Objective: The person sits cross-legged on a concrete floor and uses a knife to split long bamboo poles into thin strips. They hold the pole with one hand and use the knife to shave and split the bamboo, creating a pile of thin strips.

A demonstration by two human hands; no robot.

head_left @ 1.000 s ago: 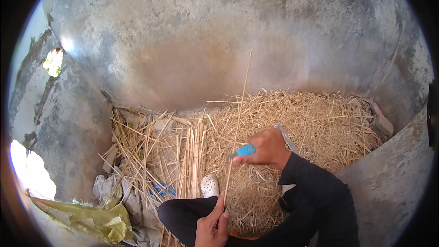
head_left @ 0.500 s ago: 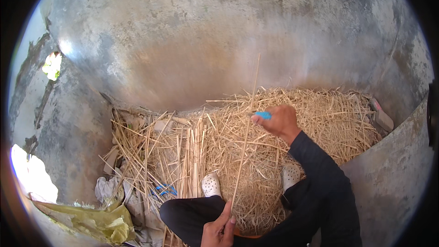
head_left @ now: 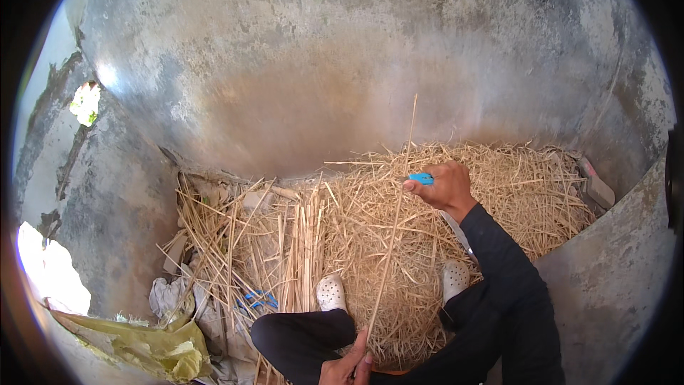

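My left hand (head_left: 347, 368), low in the view, pinches the lower end of a long thin strip (head_left: 388, 260) that looks like split bamboo or cane. From there the strip slants up and away past my right hand (head_left: 450, 187). That hand is closed round a blue-handled tool (head_left: 422, 179), whose front end meets or lies very near the strip. A grey, blade-like piece (head_left: 459, 234) shows under my right wrist; I cannot tell whether it is part of the tool. Loose shavings (head_left: 399, 292) lie heaped below both hands.
Long strips (head_left: 305, 242) lie in a bundle left of my left shoe (head_left: 331, 292). Near them are a blue object (head_left: 258, 299), pale crumpled cloth (head_left: 169, 297) and a yellowish sheet (head_left: 153, 346). A grey wall (head_left: 342, 64) rises beyond the shavings, and a block (head_left: 598, 189) sits at the right.
My right hand and the blue-handled tool have shifted a little to the right, and the strip has tilted with them. The grey, blade-like piece under my wrist has come into sight.
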